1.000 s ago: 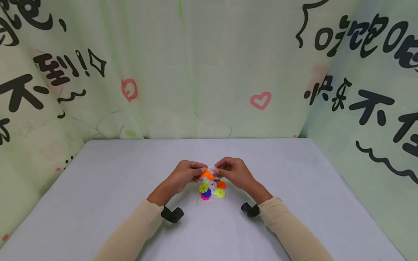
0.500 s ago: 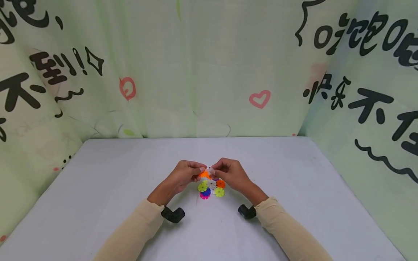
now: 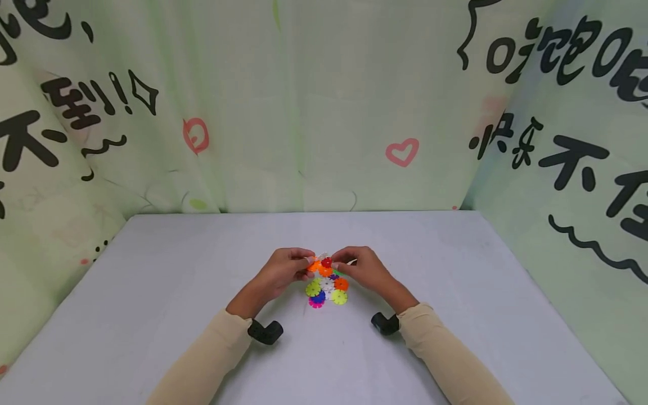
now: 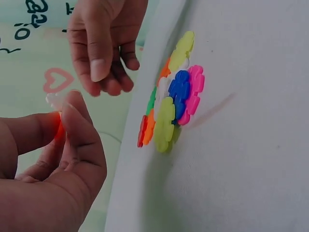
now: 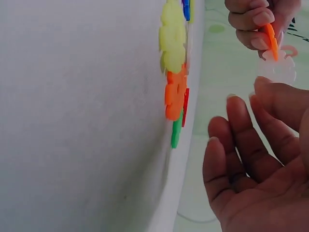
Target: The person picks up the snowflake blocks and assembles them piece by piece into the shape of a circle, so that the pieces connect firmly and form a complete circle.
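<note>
My left hand [image 3: 283,273] pinches an orange snowflake disc [image 5: 272,41] between thumb and fingers, with a clear white disc [image 5: 277,67] slotted onto its edge. My right hand [image 3: 365,269] is just to the right, fingers loosely bent and holding nothing. In the left wrist view its fingertips are apart from the white disc. Below both hands, a cluster of snowflake discs lies on the table: yellow-green [image 4: 165,124], blue [image 4: 179,94], pink [image 4: 195,94], orange [image 5: 175,95], green [image 5: 176,130] and red [image 3: 326,262], with white ones among them.
A white-covered table [image 3: 324,354] spreads around the hands. Pale green printed curtains [image 3: 304,112] with a heart and black lettering stand behind it and at both sides. Black wrist cameras [image 3: 266,333] sit at the ends of the beige sleeves [image 3: 202,357].
My right hand has let go of the white disc and drawn slightly right. The red disc now shows between the hands. My left hand keeps its pinch on the orange disc.
</note>
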### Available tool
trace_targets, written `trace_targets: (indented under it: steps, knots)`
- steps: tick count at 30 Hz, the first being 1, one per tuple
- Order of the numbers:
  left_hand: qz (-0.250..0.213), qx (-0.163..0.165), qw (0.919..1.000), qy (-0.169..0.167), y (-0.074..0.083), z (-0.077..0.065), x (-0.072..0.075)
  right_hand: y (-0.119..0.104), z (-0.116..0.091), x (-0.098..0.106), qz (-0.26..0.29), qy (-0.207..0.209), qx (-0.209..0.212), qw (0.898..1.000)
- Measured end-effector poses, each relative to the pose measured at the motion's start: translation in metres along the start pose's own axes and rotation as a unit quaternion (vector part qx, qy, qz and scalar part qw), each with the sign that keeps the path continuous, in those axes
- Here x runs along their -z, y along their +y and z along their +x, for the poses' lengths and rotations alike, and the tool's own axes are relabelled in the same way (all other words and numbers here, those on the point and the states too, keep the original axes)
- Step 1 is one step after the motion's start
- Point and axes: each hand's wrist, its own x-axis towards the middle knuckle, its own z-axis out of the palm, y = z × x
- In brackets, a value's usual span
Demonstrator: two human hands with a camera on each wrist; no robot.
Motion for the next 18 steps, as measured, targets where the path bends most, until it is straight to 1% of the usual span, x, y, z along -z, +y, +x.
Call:
trace_targets:
  steps: [3, 5, 7, 10, 14, 18]
  knots:
    - [-0.01, 0.005, 0.9999, -0.003, -0.002, 0.0, 0.003, 0.002, 0.0, 0.0, -0.014, -0.05, -0.025, 0.998]
    - [-0.018, 0.008, 0.9998, -0.008, -0.003, 0.0, 0.003, 0.004, 0.0, -0.001, -0.014, -0.08, -0.031, 0.996]
    - [-0.024, 0.005, 0.9996, -0.014, -0.003, -0.001, 0.003, 0.005, 0.001, -0.003, -0.015, -0.1, -0.032, 0.994]
    - [-0.032, -0.006, 0.9992, -0.025, -0.004, -0.003, 0.003, 0.003, 0.002, -0.007, -0.031, -0.114, -0.038, 0.992]
    - [-0.035, -0.024, 0.9984, -0.037, -0.005, -0.003, 0.004, -0.003, 0.002, -0.01, -0.083, -0.127, -0.046, 0.987]
    - [-0.037, -0.024, 0.9986, -0.03, -0.006, -0.003, 0.005, -0.009, 0.001, -0.012, -0.121, -0.128, -0.046, 0.983]
